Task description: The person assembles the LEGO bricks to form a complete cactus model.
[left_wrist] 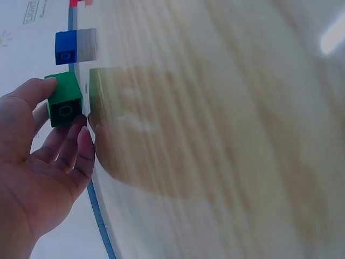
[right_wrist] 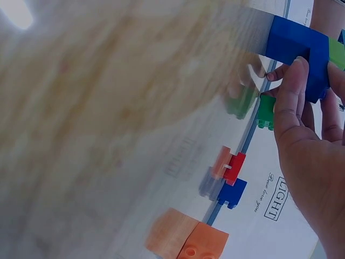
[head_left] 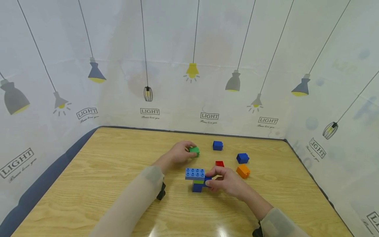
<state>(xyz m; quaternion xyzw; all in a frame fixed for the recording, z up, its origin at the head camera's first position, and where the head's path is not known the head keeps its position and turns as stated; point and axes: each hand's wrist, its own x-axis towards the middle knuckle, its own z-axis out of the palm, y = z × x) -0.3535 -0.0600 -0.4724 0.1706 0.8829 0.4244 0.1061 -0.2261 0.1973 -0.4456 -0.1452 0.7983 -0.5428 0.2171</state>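
Note:
My left hand (head_left: 179,152) has its thumb and fingers about a green brick (left_wrist: 66,100), out beyond the small brick model. The brick's hollow underside with a round tube faces the left wrist camera. With thumb and fingertips my right hand (head_left: 226,182) pinches a blue brick (right_wrist: 318,70) that juts from the right side of the model. That model stands upright on the table: a blue brick (head_left: 197,187) at the bottom, a light green layer (head_left: 198,181) in the middle, and a wide light-blue studded brick (head_left: 194,173) on top, overhanging to the left.
Behind the right hand lies a red brick (head_left: 219,163). To its right are an orange brick (head_left: 243,171) and a blue brick (head_left: 242,158), with another blue brick (head_left: 217,145) farther back. A printed wall covering (head_left: 174,118) rises along the edges of the wooden table (head_left: 118,158).

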